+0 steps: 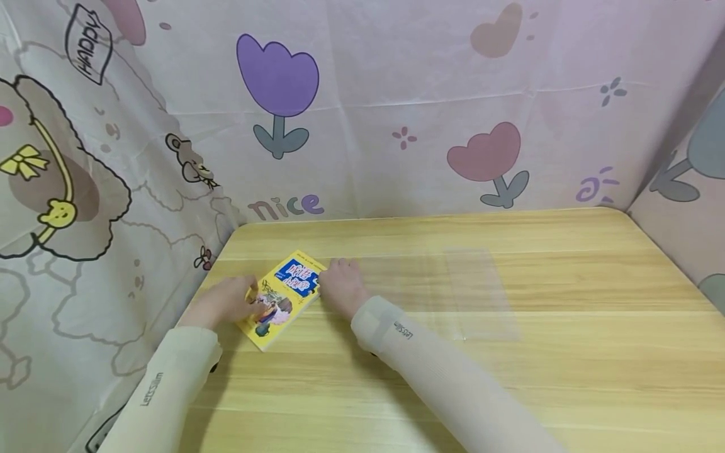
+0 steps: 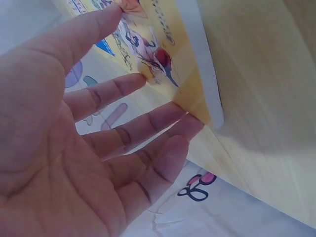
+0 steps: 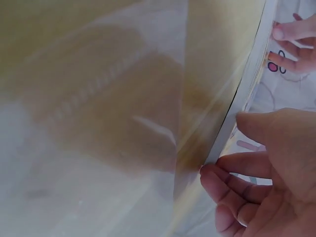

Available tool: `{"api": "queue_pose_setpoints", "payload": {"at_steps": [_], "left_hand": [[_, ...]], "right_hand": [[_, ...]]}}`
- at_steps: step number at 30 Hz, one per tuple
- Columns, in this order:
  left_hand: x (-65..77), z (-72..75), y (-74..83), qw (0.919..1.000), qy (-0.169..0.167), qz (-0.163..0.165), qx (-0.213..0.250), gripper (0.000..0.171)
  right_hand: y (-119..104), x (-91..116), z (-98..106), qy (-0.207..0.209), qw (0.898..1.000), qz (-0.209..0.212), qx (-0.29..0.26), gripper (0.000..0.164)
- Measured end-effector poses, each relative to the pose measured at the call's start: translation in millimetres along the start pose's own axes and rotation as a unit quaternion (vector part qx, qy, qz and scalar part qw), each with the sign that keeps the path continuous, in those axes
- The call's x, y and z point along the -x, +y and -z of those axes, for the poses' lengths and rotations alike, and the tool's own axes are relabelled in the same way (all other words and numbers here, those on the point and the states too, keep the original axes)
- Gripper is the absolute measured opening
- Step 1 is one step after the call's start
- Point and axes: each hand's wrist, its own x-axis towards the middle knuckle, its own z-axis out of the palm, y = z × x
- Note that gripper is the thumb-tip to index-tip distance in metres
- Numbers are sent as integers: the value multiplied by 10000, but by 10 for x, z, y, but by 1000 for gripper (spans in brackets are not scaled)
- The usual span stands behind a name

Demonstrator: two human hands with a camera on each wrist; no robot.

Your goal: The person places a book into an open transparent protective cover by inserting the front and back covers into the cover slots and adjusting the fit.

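A yellow paperback book point(image 1: 289, 286) with a blue title panel and cartoon figures lies slantwise on the left of the table. At its left edge is my left hand point(image 1: 229, 299), fingers loosely extended; in the left wrist view the thumb touches the cover point(image 2: 148, 49) and the other fingertips meet the edge. My right hand point(image 1: 342, 286) holds the right edge near the far corner. Seen from the right wrist, its thumb and curled forefinger point(image 3: 234, 168) pinch the white edge of the book point(image 3: 229, 128). Right beside that hand lies a transparent plastic sheet point(image 1: 478, 292).
The wood-grain table point(image 1: 595, 352) has rounded far corners. A printed cloth point(image 1: 385, 75) with flowers and cartoon animals hangs behind it and along both sides, close to the book on the left. The plastic sheet shows folds and a pale strip.
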Motion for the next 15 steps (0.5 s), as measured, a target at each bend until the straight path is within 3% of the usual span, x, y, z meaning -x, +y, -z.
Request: {"api": "queue_pose_setpoints", "payload": {"at_steps": [8,15], "left_hand": [[145,-64,55,9992,244,-194,-238,60],[255,-101,102,9983,367,-290,-348,57]], "right_hand": [[15,-2,-29,-4,9999,-115,-57,52],[32,3,-17,117,9998,-136,49,51]]}}
